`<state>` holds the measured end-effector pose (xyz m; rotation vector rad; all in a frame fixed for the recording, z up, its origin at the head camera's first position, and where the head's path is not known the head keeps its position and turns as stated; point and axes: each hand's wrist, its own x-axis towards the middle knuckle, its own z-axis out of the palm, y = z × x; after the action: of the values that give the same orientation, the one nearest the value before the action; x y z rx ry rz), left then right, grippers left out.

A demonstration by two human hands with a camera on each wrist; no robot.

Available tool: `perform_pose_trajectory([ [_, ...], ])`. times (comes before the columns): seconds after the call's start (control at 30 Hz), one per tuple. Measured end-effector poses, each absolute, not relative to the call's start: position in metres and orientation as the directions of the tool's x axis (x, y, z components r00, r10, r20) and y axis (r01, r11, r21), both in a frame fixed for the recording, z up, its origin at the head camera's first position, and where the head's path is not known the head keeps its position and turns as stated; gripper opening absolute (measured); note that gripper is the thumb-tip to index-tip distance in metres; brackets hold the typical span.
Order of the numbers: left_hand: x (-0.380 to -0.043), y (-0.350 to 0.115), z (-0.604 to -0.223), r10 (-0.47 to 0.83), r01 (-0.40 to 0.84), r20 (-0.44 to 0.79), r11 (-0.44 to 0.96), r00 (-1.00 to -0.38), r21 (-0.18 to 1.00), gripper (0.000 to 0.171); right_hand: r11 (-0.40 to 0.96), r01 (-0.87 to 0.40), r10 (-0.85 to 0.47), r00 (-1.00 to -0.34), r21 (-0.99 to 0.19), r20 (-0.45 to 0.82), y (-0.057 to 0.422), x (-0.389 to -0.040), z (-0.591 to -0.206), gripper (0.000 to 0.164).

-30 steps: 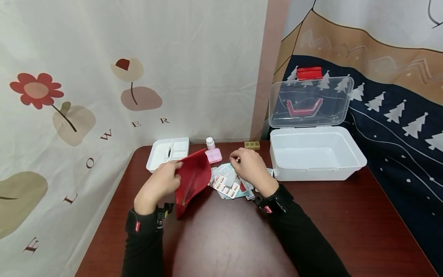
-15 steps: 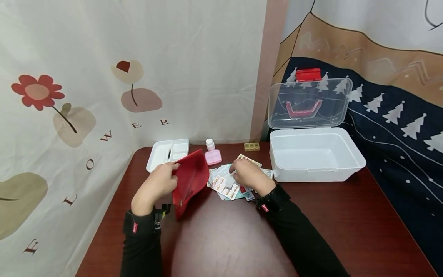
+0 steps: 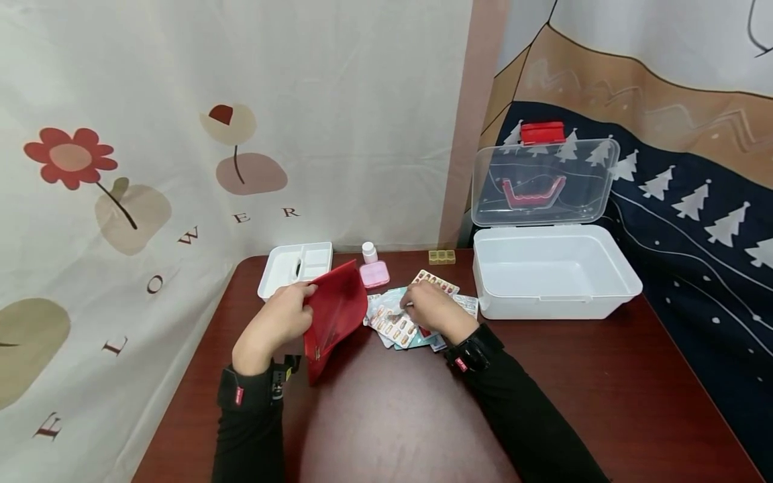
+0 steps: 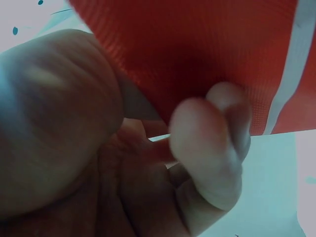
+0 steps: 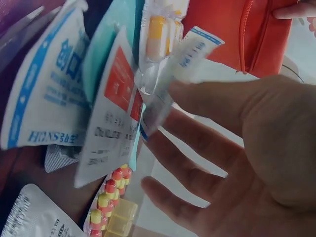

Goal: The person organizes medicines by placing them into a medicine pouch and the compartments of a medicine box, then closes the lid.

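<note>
Gripping ribbed red pouch [image 3: 338, 305], centre-left, with left hand [image 3: 280, 318]; pinching slim, seemingly plastic packet [image 5: 182, 64], mid-frame, between thumb and fingers of right hand [image 3: 437, 308].

red zip pouch [image 3: 336, 312] | tilted, in left hand [image 3: 278, 320] | blue-edged white packet [image 5: 182, 63] | in right hand [image 3: 436, 308], at medicine packs [image 3: 394, 327]

Left grip [image 3: 279, 314] pinches — right grip [image 3: 437, 310] pinches too, other fingers [image 5: 180, 162] spread.
</note>
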<state>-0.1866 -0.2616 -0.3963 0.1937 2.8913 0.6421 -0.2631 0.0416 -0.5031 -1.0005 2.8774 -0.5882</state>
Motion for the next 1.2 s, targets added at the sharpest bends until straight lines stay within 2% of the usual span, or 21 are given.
perform_pose_trajectory([
  [0.23,-0.187,-0.261,-0.397,0.164,0.093,-0.134,0.901,-0.977,0.423,0.055,0.735,-0.560,-0.509,-0.828,-0.382,0.235,0.041,-0.261,-0.489,0.019],
  [0.53,-0.188,-0.261,-0.398,0.170,0.103,-0.130,0.905,-0.977,0.413,0.054,0.593,-0.525,-0.386,-0.851,-0.611,0.357,0.024,-0.245,-0.465,0.015],
  [0.7,-0.187,-0.261,-0.397,0.177,0.112,-0.125,0.907,-0.976,0.406,0.053,0.563,-0.452,-0.325,-0.891,-0.692,0.317,0.005,-0.238,-0.459,0.015],
  [0.9,-0.188,-0.260,-0.396,0.164,0.098,-0.126,0.904,-0.978,0.415,0.052,0.545,-0.339,-0.302,-0.933,-0.767,0.197,-0.020,-0.233,-0.452,0.011],
  [1.2,-0.188,-0.258,-0.396,0.160,0.080,-0.149,0.896,-0.976,0.438,0.052,0.622,-0.222,-0.312,-0.950,-0.751,0.022,-0.056,-0.229,-0.462,0.019],
])
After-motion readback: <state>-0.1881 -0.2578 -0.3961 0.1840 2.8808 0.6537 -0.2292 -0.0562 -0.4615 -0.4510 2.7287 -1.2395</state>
